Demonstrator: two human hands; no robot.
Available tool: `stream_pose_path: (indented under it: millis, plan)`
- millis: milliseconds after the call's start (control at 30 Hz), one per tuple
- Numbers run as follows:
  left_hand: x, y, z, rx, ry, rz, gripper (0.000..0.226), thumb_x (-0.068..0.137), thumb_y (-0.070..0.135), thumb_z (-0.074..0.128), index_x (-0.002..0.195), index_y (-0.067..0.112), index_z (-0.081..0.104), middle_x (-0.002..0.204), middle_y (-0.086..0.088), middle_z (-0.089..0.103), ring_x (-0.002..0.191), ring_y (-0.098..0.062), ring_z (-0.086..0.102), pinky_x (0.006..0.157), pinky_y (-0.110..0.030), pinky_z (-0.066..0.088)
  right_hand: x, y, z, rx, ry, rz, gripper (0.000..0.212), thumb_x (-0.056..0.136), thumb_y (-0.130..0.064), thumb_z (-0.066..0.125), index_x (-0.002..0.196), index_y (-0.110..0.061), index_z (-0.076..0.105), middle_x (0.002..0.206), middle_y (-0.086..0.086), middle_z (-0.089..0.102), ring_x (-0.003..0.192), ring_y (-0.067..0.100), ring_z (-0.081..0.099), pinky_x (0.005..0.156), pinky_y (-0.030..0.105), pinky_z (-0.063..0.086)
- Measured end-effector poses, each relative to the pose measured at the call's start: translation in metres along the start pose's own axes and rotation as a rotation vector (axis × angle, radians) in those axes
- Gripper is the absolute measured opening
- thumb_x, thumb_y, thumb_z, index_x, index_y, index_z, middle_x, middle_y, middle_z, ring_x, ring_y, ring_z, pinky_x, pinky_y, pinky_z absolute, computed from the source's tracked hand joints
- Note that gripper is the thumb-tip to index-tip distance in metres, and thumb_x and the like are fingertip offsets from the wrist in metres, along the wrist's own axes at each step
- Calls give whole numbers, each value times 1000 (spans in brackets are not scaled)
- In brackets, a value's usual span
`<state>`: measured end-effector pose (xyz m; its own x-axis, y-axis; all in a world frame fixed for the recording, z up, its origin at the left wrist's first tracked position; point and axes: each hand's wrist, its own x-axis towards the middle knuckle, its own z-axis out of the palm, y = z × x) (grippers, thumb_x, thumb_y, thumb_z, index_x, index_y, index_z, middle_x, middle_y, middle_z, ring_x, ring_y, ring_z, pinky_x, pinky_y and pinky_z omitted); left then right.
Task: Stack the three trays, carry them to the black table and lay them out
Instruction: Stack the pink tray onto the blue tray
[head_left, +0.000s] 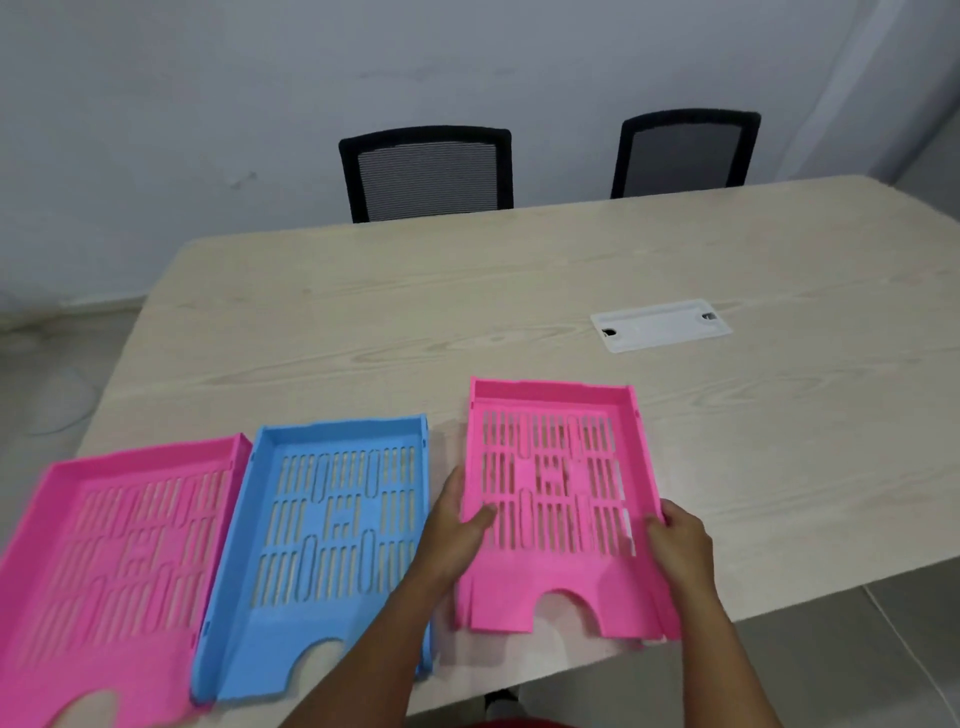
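Three slotted plastic trays lie side by side near the front edge of a light wooden table (519, 291). A pink tray (104, 561) is at the left, a blue tray (322, 545) in the middle, and a second pink tray (556, 499) at the right. My left hand (457, 525) grips the right pink tray's left side, thumb over the rim. On that tray's right side my right hand (678, 540) holds the rim. The tray's front end looks slightly raised off the table.
A white cable hatch (660, 325) is set into the tabletop behind the right tray. Two black mesh chairs (426, 171) (685, 150) stand at the far side against a grey wall. Tiled floor shows to the left and front right.
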<state>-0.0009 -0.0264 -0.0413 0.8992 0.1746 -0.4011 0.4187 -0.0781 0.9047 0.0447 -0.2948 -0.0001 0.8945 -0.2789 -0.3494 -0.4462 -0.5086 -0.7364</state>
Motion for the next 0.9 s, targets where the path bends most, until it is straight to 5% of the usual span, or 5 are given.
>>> stream_pose_path:
  millis: [167, 367, 500, 600, 900]
  plan:
    - [-17, 49, -33, -117, 178, 147, 73, 90, 10, 68, 153, 14, 32, 156, -2, 41, 142, -21, 42, 119, -49, 32, -8, -39, 16, 61, -7, -121, 28, 99, -15, 44, 81, -15, 65, 72, 5, 62, 64, 17, 53, 55, 30, 40]
    - [-44, 34, -135, -114, 386, 162, 61, 90, -4, 63, 147, 4, 41, 150, -14, 50, 139, -30, 47, 118, -53, 33, -55, -81, 92, 61, -161, -256, 29, 97, -13, 45, 73, -16, 60, 62, -1, 56, 57, 17, 49, 51, 29, 35]
    - [-75, 15, -201, -109, 506, 94, 60, 89, -17, 56, 145, -2, 40, 149, -18, 47, 133, -22, 47, 115, -40, 34, -94, -92, 149, 16, -297, -356, 30, 97, -12, 49, 72, -20, 63, 64, -2, 63, 59, 12, 58, 50, 20, 42]
    - [-91, -8, -233, -74, 524, 38, 62, 90, -16, 55, 147, 0, 38, 150, -17, 46, 134, -22, 46, 112, -38, 36, -117, -88, 180, -5, -362, -380, 31, 97, -11, 49, 71, -21, 61, 62, -6, 62, 54, 2, 58, 48, 12, 42]
    - [-96, -43, -246, -39, 430, -13, 68, 94, -6, 51, 152, 22, 32, 157, -6, 40, 138, -30, 47, 107, -57, 46, -136, -70, 212, -65, -233, -404, 26, 97, -11, 44, 93, -14, 70, 82, 2, 71, 76, 18, 67, 71, 39, 57]
